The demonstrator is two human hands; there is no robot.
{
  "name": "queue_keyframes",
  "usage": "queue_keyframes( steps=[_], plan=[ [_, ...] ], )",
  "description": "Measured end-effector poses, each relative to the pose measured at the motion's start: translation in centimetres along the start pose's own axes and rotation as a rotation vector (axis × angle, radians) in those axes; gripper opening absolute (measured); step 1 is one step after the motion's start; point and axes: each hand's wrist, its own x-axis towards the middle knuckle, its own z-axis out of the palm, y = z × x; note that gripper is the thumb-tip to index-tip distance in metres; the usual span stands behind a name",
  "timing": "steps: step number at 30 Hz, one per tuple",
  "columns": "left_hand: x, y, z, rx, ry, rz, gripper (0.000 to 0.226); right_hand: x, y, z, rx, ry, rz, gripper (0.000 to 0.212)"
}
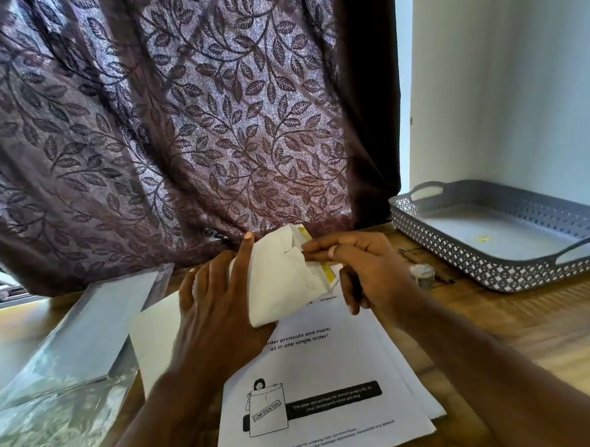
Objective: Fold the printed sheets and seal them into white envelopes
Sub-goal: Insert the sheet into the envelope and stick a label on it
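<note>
above the printed sheets (pixel 328 368), both hands pinch a creased white envelope (pixel 279 282).

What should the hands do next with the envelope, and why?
Probably slide the folded sheet fully inside: the left hand grips the white envelope, its yellow-edged flap is unsealed, and the right hand pinches the sheet at the mouth.
</note>
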Motion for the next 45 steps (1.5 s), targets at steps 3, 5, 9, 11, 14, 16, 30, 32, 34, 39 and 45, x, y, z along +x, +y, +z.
queue_keyframes(
  steps=[3, 5, 9, 11, 14, 16, 30, 32, 34, 39, 45],
  plan=[
    [0.0, 0.1, 0.1, -0.001, 0.009, 0.027, 0.115, -0.4, 0.1, 0.7, -0.062, -0.14, 0.067, 0.035],
    [0.0, 0.1, 0.1, 0.004, 0.009, 0.036, 0.115, -0.5, 0.0, 0.9, -0.079, -0.17, 0.08, 0.036],
    [0.0, 0.1, -0.1, 0.007, 0.01, 0.026, 0.116, -0.5, -0.6, 0.2, -0.123, -0.135, 0.063, 0.032],
    [0.0, 0.2, -0.1, 0.004, 0.008, 0.031, 0.115, -0.6, -0.7, 0.2, -0.159, -0.182, 0.074, 0.032],
    [-0.1, 0.2, 0.1, 0.008, -0.006, 0.037, 0.114, -0.9, -0.6, 0.8, -0.195, -0.281, 0.111, 0.037],
    [0.0, 0.1, 0.1, 0.009, -0.015, 0.035, 0.114, -0.9, -0.5, 0.8, -0.211, -0.306, 0.112, 0.039],
    [0.1, 0.3, -0.3, 0.009, -0.039, 0.043, 0.116, -0.1, 0.0, 0.2, -0.164, -0.141, 0.066, 0.028],
    [0.2, 0.2, -0.4, 0.008, -0.053, 0.037, 0.122, 0.5, 0.1, -0.3, -0.088, 0.123, 0.013, 0.02],
    [0.3, 0.2, -0.3, 0.006, -0.063, 0.039, 0.127, 0.8, 0.3, -0.5, -0.025, 0.272, 0.017, 0.02],
    [0.2, 0.3, 0.0, 0.0, -0.068, 0.048, 0.13, 0.7, 1.7, 1.2, 0.11, 0.035, 0.301, 0.076],
    [0.3, 0.1, 0.2, -0.046, -0.099, 0.059, 0.141, 0.9, 3.1, 1.9, -0.011, 0.087, 0.3, 0.061]
  ],
)
